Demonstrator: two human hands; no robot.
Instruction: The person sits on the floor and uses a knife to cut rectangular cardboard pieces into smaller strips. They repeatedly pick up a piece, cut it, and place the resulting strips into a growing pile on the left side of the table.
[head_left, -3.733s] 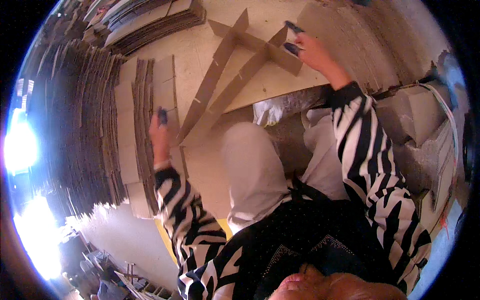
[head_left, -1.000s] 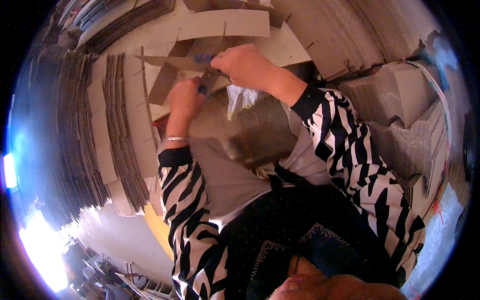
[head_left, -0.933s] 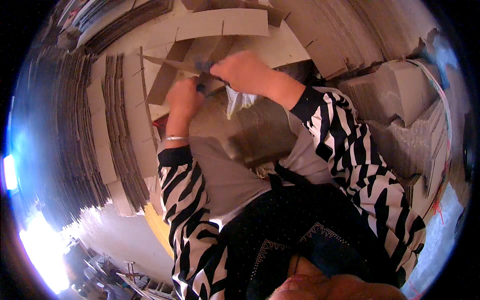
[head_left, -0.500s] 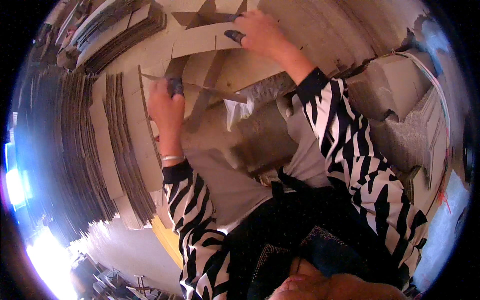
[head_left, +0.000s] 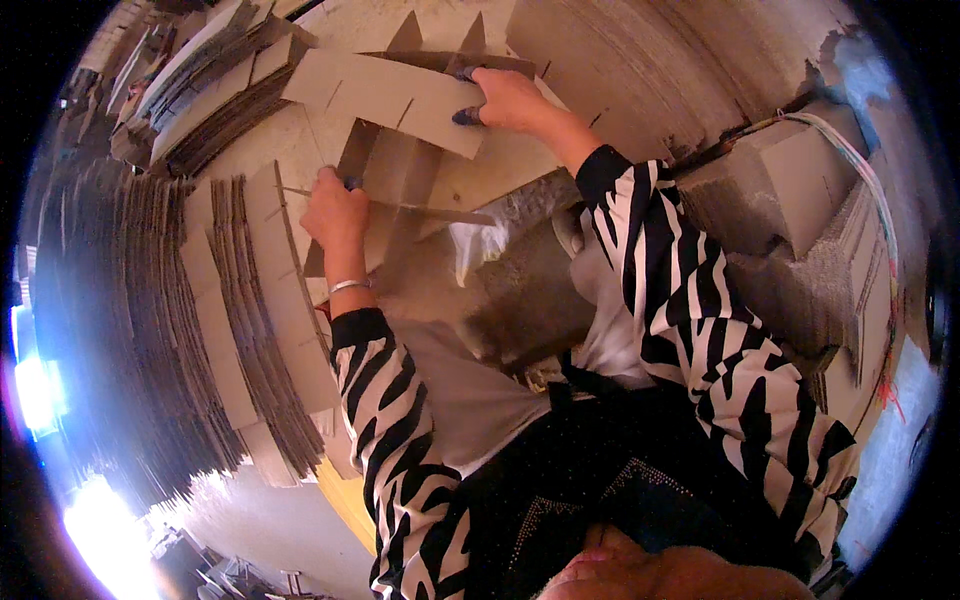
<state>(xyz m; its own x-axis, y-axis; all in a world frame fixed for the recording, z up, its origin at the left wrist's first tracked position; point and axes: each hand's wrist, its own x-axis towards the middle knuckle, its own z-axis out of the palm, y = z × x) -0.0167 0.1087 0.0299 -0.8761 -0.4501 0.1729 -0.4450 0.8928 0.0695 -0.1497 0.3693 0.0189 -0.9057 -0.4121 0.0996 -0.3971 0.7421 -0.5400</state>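
Observation:
My right hand (head_left: 510, 102) pinches the right end of a flat slotted cardboard strip (head_left: 372, 92), dark coverings on its fingertips. The strip slopes down to the right, with short slits cut in one edge. Nearer to me, my left hand (head_left: 338, 212) is closed on a partly assembled cardboard divider (head_left: 400, 165), whose pieces stand on edge and cross. Its thumb and fingers press round one upright piece, also with a dark covering. Behind the strip lies another cardboard divider (head_left: 430, 60) with upright pointed pieces.
Tall stacks of cardboard sheets (head_left: 130, 310) stand at the left, with more slotted strips (head_left: 225, 80) at the back left. Cardboard stacks (head_left: 800, 200) and a bundle of cables (head_left: 855, 150) are at the right. A clear plastic piece (head_left: 480, 240) hangs at the table's near edge.
The slotted strip has swung so its right end now slopes down toward me. My right hand has moved slightly nearer with it. My left hand stays closed on the divider, shifted only a little.

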